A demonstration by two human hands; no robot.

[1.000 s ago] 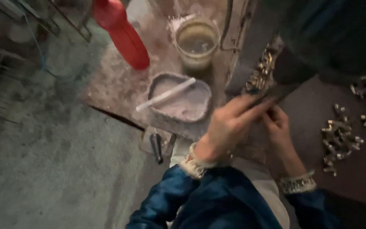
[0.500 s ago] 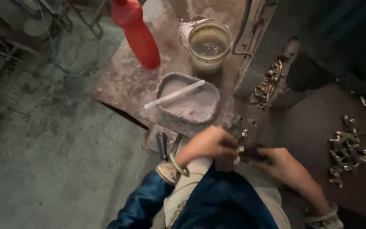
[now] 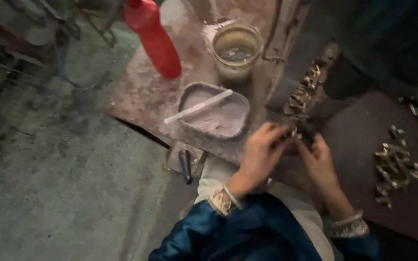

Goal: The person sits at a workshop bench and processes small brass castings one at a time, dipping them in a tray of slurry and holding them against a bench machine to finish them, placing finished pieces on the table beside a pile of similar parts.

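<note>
From the head view, your left hand and right hand meet over your lap at the worktop edge, fingertips pinched together on a small metal piece; each grip looks closed on it, though blur hides exactly how the fingers sit. That piece lies between your two hands, just below the row of brass fittings along the worktop's right edge. You seem to be in the middle of fitting or adjusting this one piece, and the next move likely calls for a steady pinch and a small, careful twist or press. Count what's around you: one red bottle, one cloudy jar, one tray of pale powder with one white stick across it, one dark tool below the worktop, and a loose pile of fittings at right, too many and too blurred to count.
</note>
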